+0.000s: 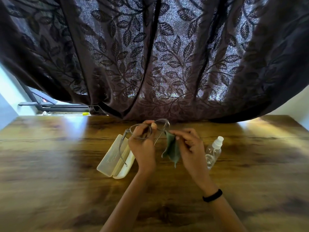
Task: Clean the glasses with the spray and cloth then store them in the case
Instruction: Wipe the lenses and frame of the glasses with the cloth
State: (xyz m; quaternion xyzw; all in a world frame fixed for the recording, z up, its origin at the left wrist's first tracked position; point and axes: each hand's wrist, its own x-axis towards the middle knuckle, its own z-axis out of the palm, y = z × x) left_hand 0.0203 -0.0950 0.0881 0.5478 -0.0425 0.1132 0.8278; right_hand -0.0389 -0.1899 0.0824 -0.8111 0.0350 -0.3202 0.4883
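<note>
Head view - left hand (143, 148): fingers are gripping the glasses (160, 126) at the bridge
Right hand (189, 144): fingertips are pinching the cloth (172, 151) - hanging down

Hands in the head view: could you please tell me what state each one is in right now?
Left hand: grips the glasses near the bridge.
Right hand: pinches the green cloth.

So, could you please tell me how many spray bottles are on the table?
1. The clear spray bottle is on the table, just right of the right hand; another could be hidden under the curtain.
</note>
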